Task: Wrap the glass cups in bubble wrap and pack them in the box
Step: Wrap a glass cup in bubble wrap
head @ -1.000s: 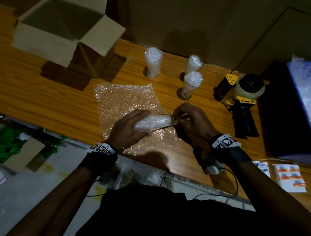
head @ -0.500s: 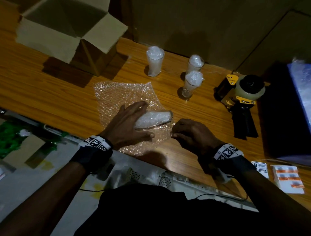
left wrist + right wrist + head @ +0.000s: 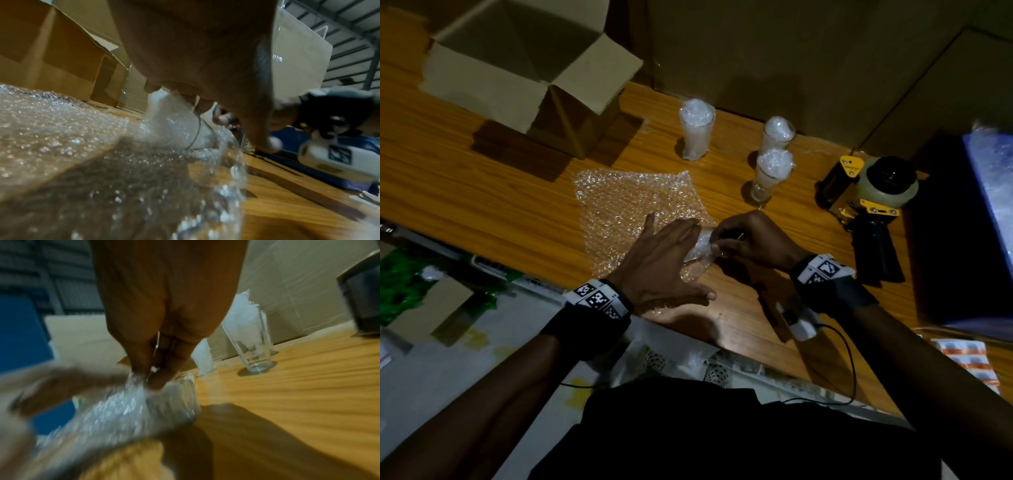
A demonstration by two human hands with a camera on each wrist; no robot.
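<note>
the glass cup lies on its side on the bubble wrap sheet, at the sheet's near right corner, w/ its mouth toward our right hand. it is stuffed w/ wrap inside. we judge the rolling step is only starting.

what can go wrong: the cup is round and lies close to the table edge on our side, so if we lift the flat hand it may roll off the sheet, maybe off the table. also the wrap is slippery, so the corner we pull can slip out and the roll comes loose. the other three cups stand well apart behind, so they are not in danger now.

our left hand is spread, fingers straight, pressing flat on top of the cup. our right hand is pinching the wrap at the cup's mouth btw thumb and fingertips. the box waits open at far left.
</note>
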